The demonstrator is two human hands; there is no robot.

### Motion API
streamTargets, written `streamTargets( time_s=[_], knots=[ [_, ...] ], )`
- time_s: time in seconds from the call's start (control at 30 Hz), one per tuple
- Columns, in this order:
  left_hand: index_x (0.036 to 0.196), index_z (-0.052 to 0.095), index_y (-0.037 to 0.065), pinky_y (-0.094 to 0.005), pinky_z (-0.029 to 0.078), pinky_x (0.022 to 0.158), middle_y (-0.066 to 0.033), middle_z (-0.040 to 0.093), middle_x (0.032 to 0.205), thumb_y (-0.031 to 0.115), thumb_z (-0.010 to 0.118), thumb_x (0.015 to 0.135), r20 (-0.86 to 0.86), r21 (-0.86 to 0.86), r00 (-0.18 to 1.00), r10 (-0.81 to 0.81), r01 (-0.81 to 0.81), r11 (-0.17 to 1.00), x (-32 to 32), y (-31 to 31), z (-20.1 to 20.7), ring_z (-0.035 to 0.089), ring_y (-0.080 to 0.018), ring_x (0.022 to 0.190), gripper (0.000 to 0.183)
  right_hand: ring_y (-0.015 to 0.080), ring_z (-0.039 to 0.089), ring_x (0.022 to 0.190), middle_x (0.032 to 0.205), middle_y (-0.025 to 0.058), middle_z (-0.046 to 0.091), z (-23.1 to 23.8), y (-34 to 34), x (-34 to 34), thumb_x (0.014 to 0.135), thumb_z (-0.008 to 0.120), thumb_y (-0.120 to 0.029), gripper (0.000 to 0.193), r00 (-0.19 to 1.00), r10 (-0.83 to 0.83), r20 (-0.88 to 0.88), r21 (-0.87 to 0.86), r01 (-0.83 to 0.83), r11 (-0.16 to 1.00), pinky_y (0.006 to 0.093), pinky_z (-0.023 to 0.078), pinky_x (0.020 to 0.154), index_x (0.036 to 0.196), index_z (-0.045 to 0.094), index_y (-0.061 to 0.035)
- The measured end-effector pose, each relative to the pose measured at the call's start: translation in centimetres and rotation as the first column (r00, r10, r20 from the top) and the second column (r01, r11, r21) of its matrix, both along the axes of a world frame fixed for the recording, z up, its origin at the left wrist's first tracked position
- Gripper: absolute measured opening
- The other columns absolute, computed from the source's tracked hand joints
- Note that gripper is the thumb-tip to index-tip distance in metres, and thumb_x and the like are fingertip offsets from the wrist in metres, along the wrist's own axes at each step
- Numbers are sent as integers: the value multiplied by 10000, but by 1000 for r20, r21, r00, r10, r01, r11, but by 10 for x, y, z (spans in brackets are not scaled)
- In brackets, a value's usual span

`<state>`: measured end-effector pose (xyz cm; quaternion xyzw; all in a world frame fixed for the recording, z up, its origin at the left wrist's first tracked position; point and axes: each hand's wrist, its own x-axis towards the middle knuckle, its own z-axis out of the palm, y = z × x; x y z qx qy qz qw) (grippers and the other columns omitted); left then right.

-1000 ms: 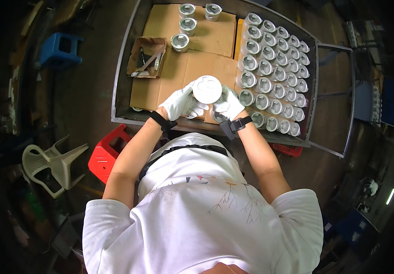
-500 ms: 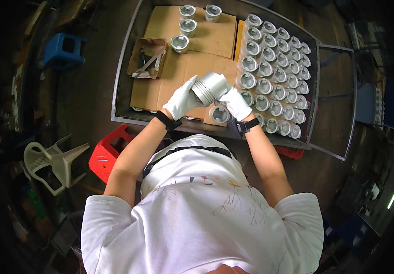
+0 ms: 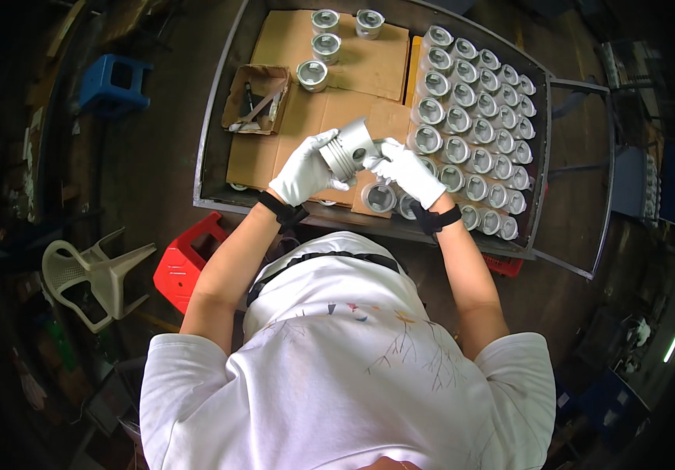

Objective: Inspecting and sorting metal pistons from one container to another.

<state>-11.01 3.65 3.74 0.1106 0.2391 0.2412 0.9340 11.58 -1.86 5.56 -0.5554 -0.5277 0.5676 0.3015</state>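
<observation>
A silver metal piston [image 3: 347, 150] with ring grooves and a round pin hole is held tilted above the cardboard. My left hand [image 3: 304, 171], in a white glove, is closed round its grooved end. White-gloved too, my right hand [image 3: 409, 170] has its fingers curled against the skirt beside the pin hole. Whether those fingers also pinch something small is hidden. Just below the hands, a standing piston [image 3: 378, 197] sits near the close edge of the cart. Rows of similar pistons [image 3: 456, 119] stand to the right of my right hand.
The metal-framed cart [image 3: 206, 117] is lined with cardboard [image 3: 353, 74]. A small cardboard box [image 3: 275, 121] with tools stands at its left, with several pistons [image 3: 326, 47] beyond. A red stool [image 3: 181, 266], a pale plastic chair [image 3: 91, 274] and a blue stool [image 3: 114, 86] are on the left.
The piston has turned in my hands, so its pin hole now shows. My right hand has shifted from its far end to curl beside the hole; my left hand keeps hold.
</observation>
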Motion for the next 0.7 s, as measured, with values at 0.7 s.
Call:
streamTargets(
  time_s=[0.7],
  knots=[
    [1243, 527, 63, -400, 578, 614, -143, 610, 1130, 404, 574, 919, -166, -10, 981, -96, 96, 995, -8, -6, 0, 652, -314, 885, 472, 103, 405, 449, 582, 7, 542, 28, 35, -15, 913, 565, -571, 556, 976, -188, 105, -366, 214, 906, 256, 292, 416, 759, 657, -45]
  ],
)
